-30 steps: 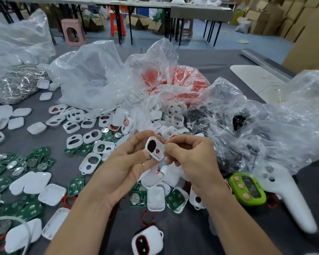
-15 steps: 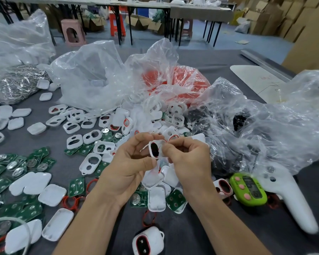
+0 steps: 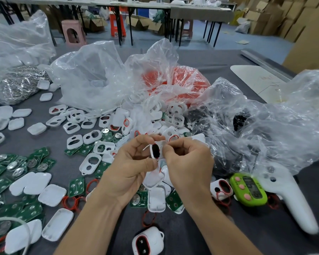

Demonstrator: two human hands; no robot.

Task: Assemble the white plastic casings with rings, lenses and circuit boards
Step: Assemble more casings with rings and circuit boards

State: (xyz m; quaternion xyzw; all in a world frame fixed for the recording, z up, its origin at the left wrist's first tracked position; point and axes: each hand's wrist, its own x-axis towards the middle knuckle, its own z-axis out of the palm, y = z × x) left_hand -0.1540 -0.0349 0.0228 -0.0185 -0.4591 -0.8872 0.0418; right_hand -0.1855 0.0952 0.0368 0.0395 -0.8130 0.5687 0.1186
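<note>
Both hands meet above the middle of the grey table [image 3: 188, 242]. My left hand [image 3: 131, 166] and my right hand [image 3: 188, 162] together pinch one small white casing [image 3: 156, 150] that has a dark oval lens in its window. The casing stands nearly upright between my fingertips. Loose white casing fronts [image 3: 91, 161] with two holes lie scattered to the left. Green circuit boards [image 3: 0, 181] with coin cells cover the left edge. Red rings [image 3: 72, 202] lie among the parts. An assembled casing [image 3: 148, 241] with a red ring sits near the front edge.
Crumpled clear plastic bags [image 3: 99, 78] fill the back and right; one holds red rings [image 3: 188, 80]. A green gadget [image 3: 249, 189] and a white handheld controller [image 3: 291, 197] lie at the right. White back covers [image 3: 52, 195] lie at the left.
The casing has turned from facing me flat to standing more edge-on, and my hands have shifted slightly on it. The view has tilted a little, bringing another assembled casing beside the green gadget into sight.
</note>
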